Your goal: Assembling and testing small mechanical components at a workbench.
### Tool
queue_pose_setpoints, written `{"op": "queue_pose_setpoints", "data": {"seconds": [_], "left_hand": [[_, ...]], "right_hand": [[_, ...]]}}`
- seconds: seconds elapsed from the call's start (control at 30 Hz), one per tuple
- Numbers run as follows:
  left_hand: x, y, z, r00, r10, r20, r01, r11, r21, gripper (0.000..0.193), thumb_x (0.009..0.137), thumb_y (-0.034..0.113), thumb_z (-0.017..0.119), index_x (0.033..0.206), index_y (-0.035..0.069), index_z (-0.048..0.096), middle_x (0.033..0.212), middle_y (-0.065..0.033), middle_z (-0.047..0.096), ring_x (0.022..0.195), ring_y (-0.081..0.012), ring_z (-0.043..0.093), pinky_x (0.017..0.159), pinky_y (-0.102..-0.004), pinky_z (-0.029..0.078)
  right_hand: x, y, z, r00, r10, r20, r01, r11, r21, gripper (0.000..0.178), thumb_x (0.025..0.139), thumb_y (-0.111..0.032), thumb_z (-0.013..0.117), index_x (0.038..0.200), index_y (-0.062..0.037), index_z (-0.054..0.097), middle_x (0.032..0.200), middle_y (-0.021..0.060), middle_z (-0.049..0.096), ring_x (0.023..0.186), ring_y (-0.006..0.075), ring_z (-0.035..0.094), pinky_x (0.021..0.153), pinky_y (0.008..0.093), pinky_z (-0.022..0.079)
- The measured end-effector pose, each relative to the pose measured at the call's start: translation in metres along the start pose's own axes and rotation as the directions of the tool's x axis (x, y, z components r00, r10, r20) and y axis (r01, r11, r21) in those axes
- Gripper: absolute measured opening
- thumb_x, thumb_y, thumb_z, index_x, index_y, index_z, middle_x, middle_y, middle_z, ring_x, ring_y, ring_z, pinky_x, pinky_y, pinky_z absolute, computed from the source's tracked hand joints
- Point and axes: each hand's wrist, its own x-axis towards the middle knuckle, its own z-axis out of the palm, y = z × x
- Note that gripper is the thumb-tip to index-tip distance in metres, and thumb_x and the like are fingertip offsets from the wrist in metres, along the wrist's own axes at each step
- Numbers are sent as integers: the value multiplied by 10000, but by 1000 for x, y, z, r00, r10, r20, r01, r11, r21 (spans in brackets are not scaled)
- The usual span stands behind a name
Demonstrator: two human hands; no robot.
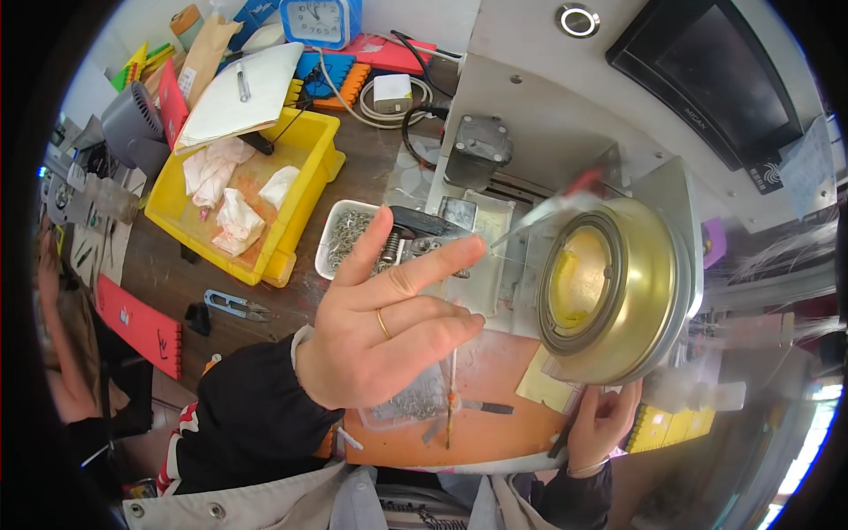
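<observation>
The person's left hand [389, 331] reaches across the bench toward the machine, its fingers fanned out and a ring on one; the thumb is hidden, so I can't tell whether it pinches anything. A black bar [430, 222] sits just beyond those fingers. The right hand [602, 426], curled, is at the near edge of the gold metal wheel [632, 287]; I can't tell what it grips. Left of the bar stands a white tub [322, 253] of small metal parts, with a yellow bin [311, 196] farther left.

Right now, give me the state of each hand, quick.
Left hand: open, spread out, nothing visibly held.
Right hand: partly curled near the gold drum; whether it holds anything cannot be told.
</observation>
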Motion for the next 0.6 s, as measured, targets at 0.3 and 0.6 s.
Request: {"op": "queue_pose_setpoints", "data": {"seconds": [0.3, 0.6], "left_hand": [[0, -1, 4, 997, 30, -64, -31, 1000, -5, 125, 770, 85, 673, 885, 103, 719, 816, 17, 694, 1228, -260, 636, 1219, -563, 183], [-1, 0, 5, 997, 27, -67, -26, 1000, 6, 87, 782, 99, 669, 858, 111, 711, 823, 27, 691, 1229, -249, 636, 1219, -559, 184]], "right_hand": [[-1, 8, 0, 996, -85, -4, 85, 996, 25, 696, 867, -117, 721, 1489, -4, 431, 1537, 210, 421, 613, 78, 488, 505, 212, 377], [-3, 4, 2, 1000, 19, -16, -18, 999, 49, 656, 872, -89, 699, 1468, 13, 446, 1536, 220, 417, 624, 73, 515, 509, 209, 392]]}}
